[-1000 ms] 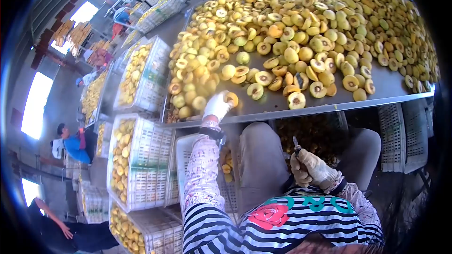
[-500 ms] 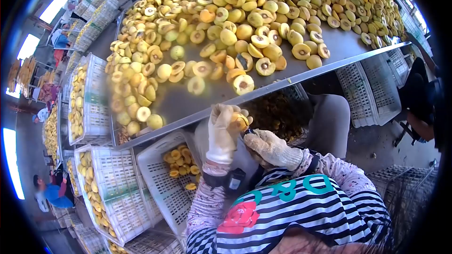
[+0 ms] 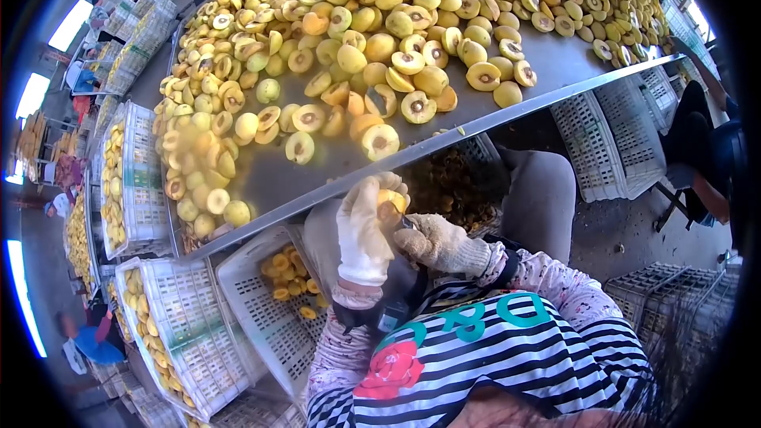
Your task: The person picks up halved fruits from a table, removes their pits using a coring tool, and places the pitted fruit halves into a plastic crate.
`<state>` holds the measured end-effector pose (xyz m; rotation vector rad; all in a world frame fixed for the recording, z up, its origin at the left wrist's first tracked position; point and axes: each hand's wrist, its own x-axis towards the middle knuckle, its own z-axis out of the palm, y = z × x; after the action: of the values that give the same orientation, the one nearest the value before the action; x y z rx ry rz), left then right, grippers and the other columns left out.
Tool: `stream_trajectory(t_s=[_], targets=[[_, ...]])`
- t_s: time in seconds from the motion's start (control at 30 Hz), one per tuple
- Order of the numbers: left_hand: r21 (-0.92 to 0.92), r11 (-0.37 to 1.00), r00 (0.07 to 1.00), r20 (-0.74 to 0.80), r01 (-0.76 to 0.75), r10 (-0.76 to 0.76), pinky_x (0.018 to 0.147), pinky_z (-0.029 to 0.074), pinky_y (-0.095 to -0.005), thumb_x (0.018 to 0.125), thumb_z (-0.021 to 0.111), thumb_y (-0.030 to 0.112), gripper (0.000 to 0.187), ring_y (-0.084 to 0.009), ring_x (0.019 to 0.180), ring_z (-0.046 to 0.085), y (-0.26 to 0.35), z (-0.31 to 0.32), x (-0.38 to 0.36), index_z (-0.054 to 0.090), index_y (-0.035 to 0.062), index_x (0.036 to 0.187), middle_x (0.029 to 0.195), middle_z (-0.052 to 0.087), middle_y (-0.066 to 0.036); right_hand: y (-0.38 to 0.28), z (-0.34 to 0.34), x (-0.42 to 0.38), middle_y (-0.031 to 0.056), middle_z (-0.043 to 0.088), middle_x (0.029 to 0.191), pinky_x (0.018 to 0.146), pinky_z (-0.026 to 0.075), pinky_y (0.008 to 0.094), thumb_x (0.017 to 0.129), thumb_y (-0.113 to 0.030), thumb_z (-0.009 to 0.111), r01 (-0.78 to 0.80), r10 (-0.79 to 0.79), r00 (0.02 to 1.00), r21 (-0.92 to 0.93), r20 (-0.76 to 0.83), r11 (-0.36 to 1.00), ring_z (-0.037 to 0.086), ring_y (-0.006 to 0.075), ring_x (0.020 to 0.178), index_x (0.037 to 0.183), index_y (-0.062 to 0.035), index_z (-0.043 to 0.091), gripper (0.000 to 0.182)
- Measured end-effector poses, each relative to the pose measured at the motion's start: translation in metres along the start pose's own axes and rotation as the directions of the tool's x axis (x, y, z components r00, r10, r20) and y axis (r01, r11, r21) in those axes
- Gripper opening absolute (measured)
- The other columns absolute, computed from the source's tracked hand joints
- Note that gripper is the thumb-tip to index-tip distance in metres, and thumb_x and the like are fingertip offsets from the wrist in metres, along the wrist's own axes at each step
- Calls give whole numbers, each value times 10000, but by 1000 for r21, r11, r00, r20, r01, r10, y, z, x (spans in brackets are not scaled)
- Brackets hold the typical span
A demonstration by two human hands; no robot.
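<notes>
My left hand [image 3: 363,230], in a pale work glove, is closed around a yellow peach half [image 3: 391,204] above my lap, just below the table's metal edge. Close against it, my right hand [image 3: 442,242], in a knitted glove, is closed on a small dark tool [image 3: 406,224]. Most of that tool is hidden by the fingers, so its tip cannot be made out. Many halved peaches [image 3: 380,141] lie on the metal table [image 3: 309,184] in front of me, several with brown pits showing.
A white crate [image 3: 258,301] with some peach halves stands by my left leg. Fuller crates [image 3: 186,341] are further left. Below the table edge is a container of dark scraps [image 3: 448,190]. More crates [image 3: 606,143] stand at right, near another person's dark-clothed leg [image 3: 694,143].
The view has shifted slightly, so table and crates sit a little further left. Both hands remain together at the peach half, with the left hand's fingers turned somewhat.
</notes>
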<state>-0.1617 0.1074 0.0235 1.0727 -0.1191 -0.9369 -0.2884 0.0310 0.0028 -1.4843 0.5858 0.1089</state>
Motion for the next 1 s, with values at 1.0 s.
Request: stream_trajectory(t_s=[1.0], targets=[[109, 991, 972, 228, -82, 56, 792, 556, -345, 1028, 529, 307, 370, -252, 843, 689, 15, 8, -14, 646, -34, 1115, 916, 710, -147, 26, 13, -5, 170, 691, 930, 813, 511, 377, 969, -425, 596, 217, -218, 976, 46, 11, 975, 666, 306, 878, 1167, -46, 640, 430]])
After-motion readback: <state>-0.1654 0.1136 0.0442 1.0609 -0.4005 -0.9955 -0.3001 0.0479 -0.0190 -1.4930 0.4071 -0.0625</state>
